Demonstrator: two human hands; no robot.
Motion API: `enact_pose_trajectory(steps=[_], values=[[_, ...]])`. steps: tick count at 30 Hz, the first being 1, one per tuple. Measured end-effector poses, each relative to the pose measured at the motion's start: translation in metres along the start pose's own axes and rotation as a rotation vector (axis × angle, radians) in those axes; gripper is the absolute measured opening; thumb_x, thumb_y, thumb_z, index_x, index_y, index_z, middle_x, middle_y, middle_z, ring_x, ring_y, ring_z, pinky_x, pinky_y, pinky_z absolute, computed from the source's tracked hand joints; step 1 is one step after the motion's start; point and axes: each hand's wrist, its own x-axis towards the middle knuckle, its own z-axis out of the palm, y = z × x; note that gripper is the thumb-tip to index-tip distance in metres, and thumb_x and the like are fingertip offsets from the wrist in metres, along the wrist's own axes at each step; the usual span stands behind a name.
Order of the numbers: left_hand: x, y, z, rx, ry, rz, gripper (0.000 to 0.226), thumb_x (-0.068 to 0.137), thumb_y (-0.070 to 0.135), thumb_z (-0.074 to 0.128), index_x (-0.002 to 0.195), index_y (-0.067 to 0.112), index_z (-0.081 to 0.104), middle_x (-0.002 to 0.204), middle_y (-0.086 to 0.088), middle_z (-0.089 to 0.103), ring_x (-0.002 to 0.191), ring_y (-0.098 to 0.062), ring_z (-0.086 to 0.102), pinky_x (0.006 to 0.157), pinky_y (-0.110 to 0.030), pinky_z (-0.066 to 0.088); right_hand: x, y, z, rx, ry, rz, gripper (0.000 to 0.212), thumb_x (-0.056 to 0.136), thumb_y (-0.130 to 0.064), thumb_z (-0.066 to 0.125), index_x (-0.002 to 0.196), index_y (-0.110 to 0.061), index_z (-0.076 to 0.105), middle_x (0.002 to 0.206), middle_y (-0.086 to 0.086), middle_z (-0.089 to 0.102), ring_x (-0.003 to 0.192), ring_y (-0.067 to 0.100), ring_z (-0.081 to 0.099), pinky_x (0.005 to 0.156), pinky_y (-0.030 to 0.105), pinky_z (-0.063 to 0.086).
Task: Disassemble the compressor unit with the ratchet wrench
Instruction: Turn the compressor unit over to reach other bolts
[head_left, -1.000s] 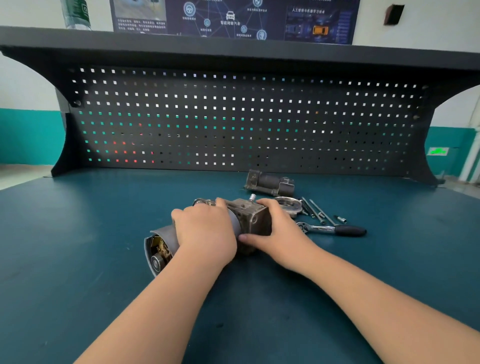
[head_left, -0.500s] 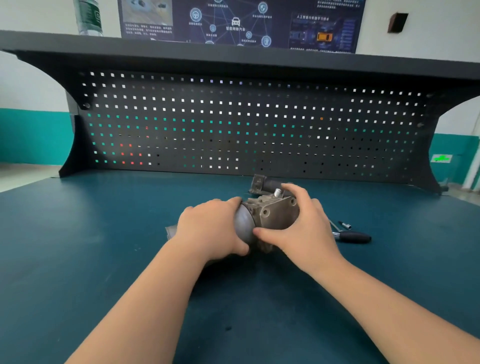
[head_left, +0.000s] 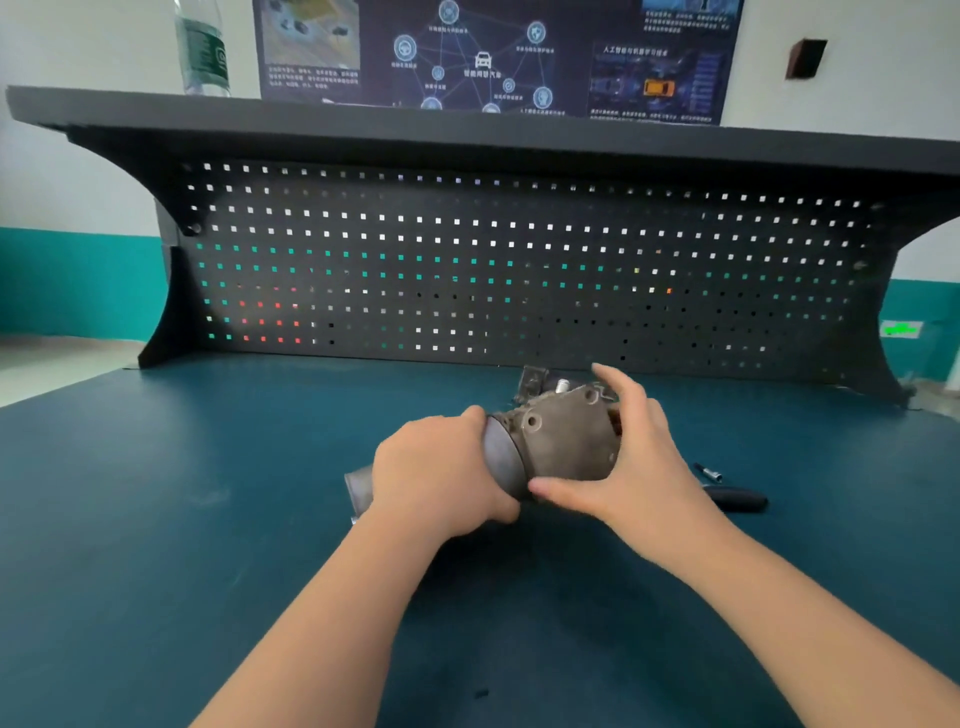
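The compressor unit (head_left: 556, 441), a grey-brown metal body with bolt holes in its end plate, is tilted up off the blue bench with that plate facing me. My left hand (head_left: 441, 467) grips its cylindrical left part. My right hand (head_left: 639, 457) wraps round the right end, thumb underneath and fingers over the top. The ratchet wrench lies on the bench to the right; only its black handle (head_left: 737, 501) shows past my right wrist.
A small socket bit (head_left: 709, 472) lies just behind the wrench handle. A removed metal part (head_left: 532, 382) sits behind the compressor near the black pegboard (head_left: 519, 270). A plastic bottle (head_left: 202, 47) stands on the shelf above.
Both hands have lifted and turned the compressor, so its right end rose and its end plate now faces me. The loose parts behind it are now mostly hidden.
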Motion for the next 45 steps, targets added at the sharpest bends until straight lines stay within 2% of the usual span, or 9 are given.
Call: enact_pose_trajectory(steps=[6, 13, 18, 21, 26, 31, 36, 40, 45], values=[[0.0, -0.004, -0.003, -0.028, -0.012, 0.04, 0.052, 0.051, 0.055, 0.067, 0.091, 0.031, 0.043, 0.07, 0.011, 0.052, 0.065, -0.017, 0.048, 0.046, -0.023, 0.025, 0.006, -0.004, -0.005, -0.728, -0.192, -0.364, 0.121, 0.062, -0.032, 0.08, 0.142, -0.052, -0.009, 0.155, -0.011, -0.011, 0.142, 0.012, -0.019, 0.11, 0.044, 0.016], [-0.008, -0.001, -0.001, -0.008, -0.019, 0.088, 0.06, 0.055, 0.056, 0.069, 0.104, 0.032, 0.044, 0.084, 0.009, 0.053, 0.077, -0.019, 0.051, 0.057, -0.028, 0.031, 0.008, -0.007, -0.006, -0.768, -0.022, -0.535, 0.07, 0.057, -0.034, 0.08, 0.121, -0.017, 0.056, 0.11, 0.001, 0.058, 0.106, 0.027, 0.055, 0.091, 0.043, 0.044], [-0.016, 0.021, 0.008, 0.062, 0.099, 0.091, 0.057, 0.072, 0.039, 0.069, 0.119, 0.022, 0.042, 0.116, -0.004, 0.047, 0.109, -0.026, 0.042, 0.091, -0.035, 0.034, 0.007, -0.01, -0.006, -0.809, -0.05, -0.475, 0.068, 0.054, -0.037, 0.078, 0.115, -0.017, 0.057, 0.099, 0.003, 0.054, 0.088, 0.025, 0.05, 0.051, 0.028, 0.041], [-0.021, 0.034, 0.005, -0.057, 0.181, 0.019, 0.048, 0.076, 0.028, 0.064, 0.116, 0.021, 0.039, 0.116, -0.005, 0.039, 0.106, -0.024, 0.036, 0.081, -0.03, 0.028, 0.007, -0.011, -0.006, -0.83, -0.048, -0.465, 0.069, 0.051, -0.041, 0.077, 0.114, -0.018, 0.056, 0.098, 0.001, 0.052, 0.087, 0.024, 0.048, 0.044, 0.024, 0.031], [-0.015, 0.022, -0.016, -0.291, 0.259, -0.481, 0.037, 0.084, 0.034, 0.053, 0.112, 0.015, 0.038, 0.119, -0.012, 0.041, 0.112, -0.032, 0.036, 0.088, -0.041, 0.03, 0.008, -0.013, -0.003, -0.852, -0.062, -0.438, 0.071, 0.054, -0.043, 0.075, 0.118, -0.022, 0.052, 0.1, -0.001, 0.049, 0.09, 0.022, 0.044, 0.043, 0.027, 0.038], [0.004, -0.036, -0.012, -0.409, -0.206, -0.702, 0.049, 0.096, 0.041, 0.03, 0.123, 0.003, 0.045, 0.125, -0.017, 0.048, 0.104, -0.031, 0.047, 0.092, -0.037, 0.036, 0.005, -0.013, -0.002, -0.861, -0.033, -0.442, 0.071, 0.047, -0.04, 0.078, 0.112, -0.019, 0.057, 0.095, 0.001, 0.053, 0.085, 0.024, 0.048, 0.039, 0.023, 0.031], [0.004, -0.034, -0.014, -0.299, -0.181, -0.566, 0.043, 0.096, 0.043, 0.031, 0.08, 0.008, 0.051, 0.079, -0.005, 0.051, 0.073, -0.022, 0.049, 0.058, -0.028, 0.033, 0.002, -0.002, 0.0, -0.844, 0.069, -0.505, 0.069, 0.044, -0.042, 0.077, 0.106, -0.019, 0.061, 0.09, 0.0, 0.053, 0.08, 0.023, 0.048, 0.047, 0.023, 0.034], [0.005, -0.033, -0.018, -0.425, -0.152, -0.561, 0.04, 0.094, 0.033, 0.034, 0.067, 0.007, 0.048, 0.069, -0.008, 0.052, 0.06, -0.019, 0.046, 0.052, -0.027, 0.031, 0.005, 0.012, 0.005, -0.769, 0.104, -0.6, 0.067, 0.051, -0.037, 0.077, 0.11, -0.01, 0.062, 0.097, 0.006, 0.056, 0.097, 0.029, 0.049, 0.101, 0.051, 0.042], [0.001, -0.03, -0.02, -0.404, -0.068, -0.589, 0.04, 0.094, 0.031, 0.036, 0.072, 0.004, 0.054, 0.069, -0.008, 0.053, 0.063, -0.022, 0.047, 0.055, -0.028, 0.033, 0.002, 0.01, 0.011, -0.673, 0.023, -0.598, 0.065, 0.052, -0.026, 0.077, 0.111, -0.003, 0.06, 0.108, 0.008, 0.059, 0.11, 0.034, 0.051, 0.097, 0.05, 0.045]])
